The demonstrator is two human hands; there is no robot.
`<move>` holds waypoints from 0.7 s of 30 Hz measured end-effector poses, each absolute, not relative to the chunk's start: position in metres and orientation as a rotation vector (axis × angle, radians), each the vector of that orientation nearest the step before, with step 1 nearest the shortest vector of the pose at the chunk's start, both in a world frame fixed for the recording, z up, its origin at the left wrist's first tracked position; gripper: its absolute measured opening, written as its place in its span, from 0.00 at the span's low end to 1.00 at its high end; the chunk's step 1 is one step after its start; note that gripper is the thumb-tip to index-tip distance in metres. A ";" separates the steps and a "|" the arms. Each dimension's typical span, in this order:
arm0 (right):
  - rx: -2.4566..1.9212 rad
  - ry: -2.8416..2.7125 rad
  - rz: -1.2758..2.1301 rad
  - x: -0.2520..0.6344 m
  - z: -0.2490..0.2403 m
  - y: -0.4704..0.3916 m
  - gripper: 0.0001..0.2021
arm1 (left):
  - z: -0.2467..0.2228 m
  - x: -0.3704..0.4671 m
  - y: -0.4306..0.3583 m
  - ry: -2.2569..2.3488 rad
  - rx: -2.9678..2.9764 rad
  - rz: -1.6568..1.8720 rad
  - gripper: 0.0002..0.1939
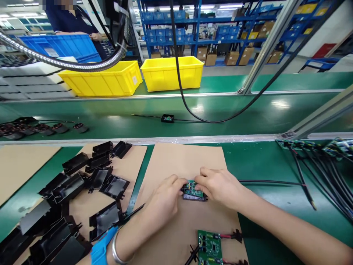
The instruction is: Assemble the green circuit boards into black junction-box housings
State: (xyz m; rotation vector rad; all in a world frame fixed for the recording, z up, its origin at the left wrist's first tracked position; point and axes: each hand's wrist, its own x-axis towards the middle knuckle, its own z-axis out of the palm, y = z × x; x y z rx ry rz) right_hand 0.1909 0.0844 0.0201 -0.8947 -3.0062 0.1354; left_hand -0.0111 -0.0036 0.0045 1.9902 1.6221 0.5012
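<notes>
A small green circuit board (192, 187) sits tilted over a black plastic case (194, 198) on the cardboard in front of me. My left hand (164, 195) grips the board's left end between thumb and fingers. At the other end my right hand (219, 187) pinches the board, its fingertips partly hiding it. A black cable (270, 181) runs out to the right from behind my right hand. Nearer to me lies a panel of green boards (210, 247) with red and black leads. To the left of my left hand, several empty black cases (106, 217) are heaped.
Cardboard sheets (190, 152) cover part of the green bench. Cabled boards (325, 147) lie at right. On the green strip beyond are a cased board (167, 118) and several motor-like parts (60, 127). A black cable (179, 73) hangs ahead; yellow bins (172, 75) stand behind. A person (68, 22) stands far left.
</notes>
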 end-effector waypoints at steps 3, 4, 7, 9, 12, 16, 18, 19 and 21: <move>-0.811 -3.007 0.162 0.192 0.012 0.088 0.07 | -0.004 -0.014 -0.005 1.528 2.017 0.542 0.24; -0.764 -3.006 0.193 0.192 0.010 0.089 0.06 | -0.005 -0.016 -0.005 1.504 2.006 0.547 0.25; -0.679 -3.008 0.266 0.192 0.004 0.089 0.05 | -0.002 -0.020 -0.006 1.480 1.963 0.484 0.30; -0.686 -3.010 0.239 0.192 0.003 0.086 0.06 | -0.002 -0.020 -0.006 1.511 1.934 0.439 0.31; -0.697 -3.026 0.171 0.190 0.004 0.081 0.08 | -0.006 -0.016 -0.005 1.550 1.944 0.433 0.28; -0.725 -3.014 0.106 0.186 0.007 0.079 0.04 | -0.010 -0.011 -0.007 1.555 1.968 0.455 0.27; -0.728 -2.994 0.091 0.185 0.007 0.079 0.06 | -0.011 -0.011 -0.008 1.555 1.966 0.463 0.27; -0.721 -2.986 0.097 0.185 0.006 0.079 0.06 | -0.010 -0.010 -0.008 1.552 1.968 0.465 0.28; -0.706 -2.971 0.146 0.186 0.005 0.080 0.04 | -0.009 -0.011 -0.008 1.550 1.973 0.462 0.27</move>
